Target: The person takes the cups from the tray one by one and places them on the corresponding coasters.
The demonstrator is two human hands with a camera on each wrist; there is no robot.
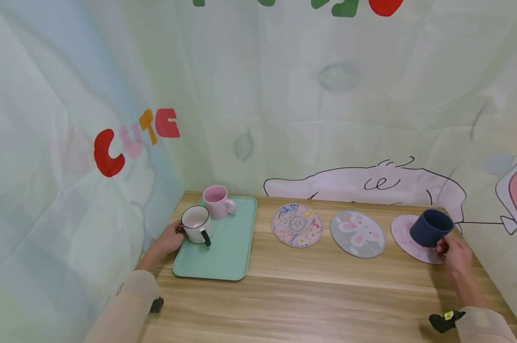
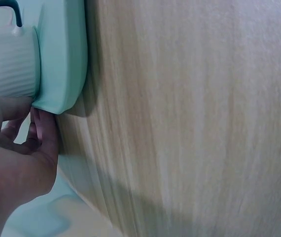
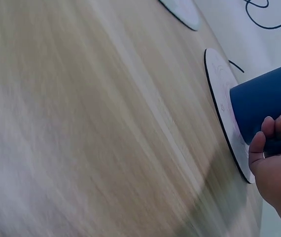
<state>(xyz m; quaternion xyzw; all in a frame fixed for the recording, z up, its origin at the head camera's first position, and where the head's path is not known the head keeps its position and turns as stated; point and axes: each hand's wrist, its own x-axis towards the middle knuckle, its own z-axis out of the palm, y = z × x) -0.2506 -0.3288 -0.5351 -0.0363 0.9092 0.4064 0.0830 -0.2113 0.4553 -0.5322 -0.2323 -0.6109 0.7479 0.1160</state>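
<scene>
At the left, my left hand (image 1: 170, 239) grips the near-left edge of a mint green tray (image 1: 228, 259), thumb above and fingers below the rim in the left wrist view. Right beside that hand, on the tray, stands a white mug (image 1: 195, 228) with a dark rim and black handle. A pink mug (image 1: 217, 204) is behind it on the tray. Over at the right, my right hand (image 1: 456, 258) holds a navy mug (image 1: 430, 229) by its handle, fingers curled through it. The navy mug sits on a round pink mat (image 1: 400, 231).
Between the tray and the navy mug lie a floral round mat (image 1: 284, 228) and a grey round mat with a bunny print (image 1: 348, 245). Wooden tabletop (image 1: 301, 300) stretches in front. Printed cloth (image 1: 249, 105) hangs behind and along both sides.
</scene>
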